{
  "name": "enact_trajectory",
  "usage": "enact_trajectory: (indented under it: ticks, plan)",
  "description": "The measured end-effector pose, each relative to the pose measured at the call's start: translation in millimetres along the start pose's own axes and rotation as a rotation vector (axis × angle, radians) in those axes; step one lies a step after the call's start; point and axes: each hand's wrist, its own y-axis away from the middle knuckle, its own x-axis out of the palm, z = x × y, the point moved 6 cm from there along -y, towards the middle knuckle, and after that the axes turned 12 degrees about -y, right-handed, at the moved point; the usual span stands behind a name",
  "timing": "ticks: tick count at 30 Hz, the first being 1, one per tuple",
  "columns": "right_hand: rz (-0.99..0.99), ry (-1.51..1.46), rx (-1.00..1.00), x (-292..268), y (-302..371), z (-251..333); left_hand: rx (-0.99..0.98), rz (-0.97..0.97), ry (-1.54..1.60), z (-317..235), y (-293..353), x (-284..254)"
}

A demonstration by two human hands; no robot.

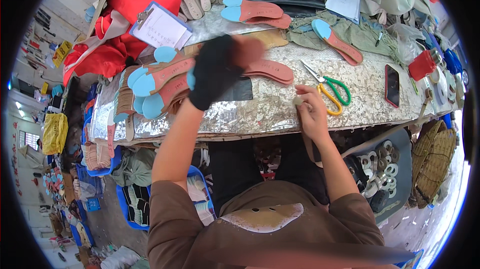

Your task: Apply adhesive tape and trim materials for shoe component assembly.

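My left hand [216,71], in a black glove, is smeared by motion above the insoles; a blurred reddish patch by its fingers could be fingertips or an insole, and I cannot tell whether it grips anything. Beside it lies a stack of insoles [165,76] with reddish-brown bodies and light blue ends. Another reddish insole [272,70] rests just right of the glove. My bare right hand [313,114] is closed at the table's front edge, with a small pale thing [298,100] at its fingertips. Green-and-yellow-handled scissors [332,91] lie open beside it.
The worn table [365,111] also carries a phone [392,86], a red container [423,65], a clipboard [161,26], and more insoles [257,11]. A grey tub of tape rolls [382,164] stands at the right below the table. Blue baskets [131,209] stand at the left.
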Motion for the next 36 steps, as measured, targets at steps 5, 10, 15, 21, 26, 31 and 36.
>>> enact_trajectory:
  ticks: [5,10,15,21,26,31,36]
  plan:
    - [-0.112,-0.260,0.143,-11,4,-23,0.050,0.694,0.159,-56,75,58]
    - [-0.241,-0.534,0.489,-23,31,-5,-0.129,0.510,-0.260,-21,103,26]
    - [-0.069,-0.605,0.397,22,6,44,-0.190,0.449,-0.302,-17,132,18]
    - [0.383,-0.507,0.610,84,-40,73,-0.299,0.193,0.176,-37,110,-8]
    - [0.412,-0.253,0.524,90,-74,25,-0.196,0.274,0.089,-39,119,9]
    - [0.564,-0.197,0.512,90,-69,17,-0.629,0.216,0.512,-29,131,11]
    - [0.558,-0.197,0.627,89,-66,21,-0.603,0.141,0.457,-28,133,13]
